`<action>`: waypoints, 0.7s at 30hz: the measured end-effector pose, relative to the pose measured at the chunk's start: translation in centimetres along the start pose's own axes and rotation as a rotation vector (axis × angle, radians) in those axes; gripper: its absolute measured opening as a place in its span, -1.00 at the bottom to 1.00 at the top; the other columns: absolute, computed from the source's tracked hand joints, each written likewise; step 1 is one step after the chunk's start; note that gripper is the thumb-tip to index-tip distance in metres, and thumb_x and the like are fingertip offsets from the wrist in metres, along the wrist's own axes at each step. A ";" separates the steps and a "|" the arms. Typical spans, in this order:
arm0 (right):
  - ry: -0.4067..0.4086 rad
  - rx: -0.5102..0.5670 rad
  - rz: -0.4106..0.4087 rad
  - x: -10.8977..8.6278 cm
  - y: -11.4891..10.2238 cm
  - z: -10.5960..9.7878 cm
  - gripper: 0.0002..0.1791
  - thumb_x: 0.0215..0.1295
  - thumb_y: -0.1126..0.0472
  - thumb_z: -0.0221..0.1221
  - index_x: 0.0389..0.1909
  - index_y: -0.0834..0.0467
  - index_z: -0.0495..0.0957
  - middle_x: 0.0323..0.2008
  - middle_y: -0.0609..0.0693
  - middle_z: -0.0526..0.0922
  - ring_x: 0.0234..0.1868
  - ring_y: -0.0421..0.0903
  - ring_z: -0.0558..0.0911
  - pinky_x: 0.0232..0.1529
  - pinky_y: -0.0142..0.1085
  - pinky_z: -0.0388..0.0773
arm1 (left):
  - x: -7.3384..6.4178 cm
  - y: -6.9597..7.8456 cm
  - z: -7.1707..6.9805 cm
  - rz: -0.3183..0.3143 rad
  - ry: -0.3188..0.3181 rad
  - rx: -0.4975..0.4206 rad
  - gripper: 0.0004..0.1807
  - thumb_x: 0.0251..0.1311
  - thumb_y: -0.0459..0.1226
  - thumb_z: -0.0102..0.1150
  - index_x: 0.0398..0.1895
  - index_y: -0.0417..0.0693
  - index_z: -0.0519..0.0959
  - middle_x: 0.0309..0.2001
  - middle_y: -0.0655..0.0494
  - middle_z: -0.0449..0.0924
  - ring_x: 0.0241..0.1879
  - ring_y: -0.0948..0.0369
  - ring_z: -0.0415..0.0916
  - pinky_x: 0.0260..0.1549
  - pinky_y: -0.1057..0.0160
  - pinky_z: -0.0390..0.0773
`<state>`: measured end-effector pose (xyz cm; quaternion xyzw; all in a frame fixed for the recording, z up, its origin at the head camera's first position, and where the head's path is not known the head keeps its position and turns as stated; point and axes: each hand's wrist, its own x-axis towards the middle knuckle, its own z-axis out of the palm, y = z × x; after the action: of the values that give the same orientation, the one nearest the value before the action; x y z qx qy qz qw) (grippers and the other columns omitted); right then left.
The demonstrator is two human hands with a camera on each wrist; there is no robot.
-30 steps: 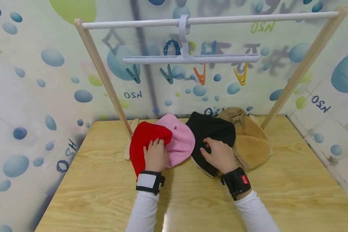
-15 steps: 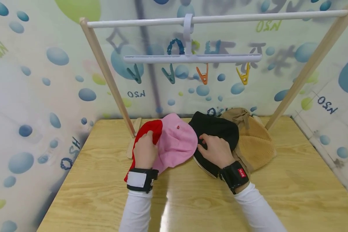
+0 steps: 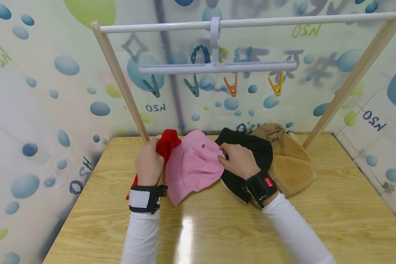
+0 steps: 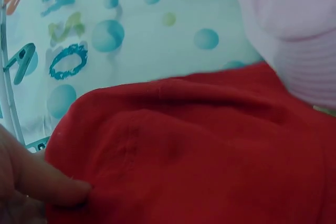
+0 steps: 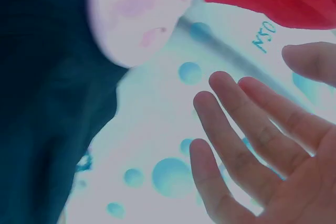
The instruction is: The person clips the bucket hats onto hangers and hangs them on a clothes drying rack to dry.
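My left hand [image 3: 149, 163] pinches a red hat [image 3: 168, 145] at the left end of a row of hats. The left wrist view shows the thumb pressed against the red cloth [image 4: 199, 156], which fills much of that view. Just right of it lies a pink bucket hat [image 3: 193, 170] with a small red mark, its stitched brim facing left. A black hat [image 3: 250, 145] comes after it, partly hidden by my right hand [image 3: 239, 159]. That hand holds nothing; its fingers are spread and relaxed in the right wrist view, over where pink and black hats meet.
A tan hat [image 3: 292, 170] with a tied bow lies at the right end. Above the hats, a white hanger [image 3: 217, 68] hangs from a white rod [image 3: 300, 19] on wooden posts. Teal, orange [image 3: 231, 86] and yellow clips dangle from it. A patterned wall stands behind the wooden table [image 3: 217, 231].
My left hand has gone from resting on the red hat to gripping it, drawing it left and bunching it up. More of the pink hat shows. My right hand has drifted slightly left.
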<state>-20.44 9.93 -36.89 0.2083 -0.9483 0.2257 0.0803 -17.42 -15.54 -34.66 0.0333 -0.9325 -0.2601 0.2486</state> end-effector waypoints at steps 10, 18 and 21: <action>-0.131 0.095 -0.148 5.1 -2.3 -0.6 -0.77 0.30 0.21 0.16 -0.10 0.21 0.62 -0.22 0.07 0.67 -0.18 -0.03 0.62 -0.18 -0.14 0.55 | 1.7 -0.5 -0.6 0.048 0.068 -0.010 -0.66 0.05 -0.62 0.05 -0.09 -0.35 0.60 -0.19 -0.32 0.63 -0.26 -0.21 0.58 -0.29 -0.12 0.55; -0.218 0.157 -0.289 8.8 -3.6 -0.7 -0.72 0.35 0.29 0.10 0.01 0.31 0.55 -0.08 0.15 0.64 -0.08 0.04 0.60 -0.05 -0.23 0.54 | 2.7 -0.1 -1.3 0.057 0.084 -0.059 -0.69 0.13 -0.59 0.01 -0.07 -0.33 0.58 -0.18 -0.30 0.62 -0.24 -0.16 0.54 -0.21 -0.09 0.55; -0.204 0.181 -0.302 10.1 -4.7 -1.2 -0.69 0.35 0.30 0.10 0.07 0.31 0.52 -0.02 0.16 0.62 -0.04 0.05 0.58 -0.03 -0.25 0.53 | 3.1 -0.1 -1.6 0.057 0.086 -0.078 -0.71 0.15 -0.57 0.05 -0.05 -0.34 0.58 -0.15 -0.30 0.62 -0.21 -0.15 0.56 -0.14 -0.08 0.56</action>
<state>-27.44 3.02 -31.42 0.3764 -0.8853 0.2730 -0.0020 -19.34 -16.94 -32.12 0.0083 -0.9107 -0.2872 0.2968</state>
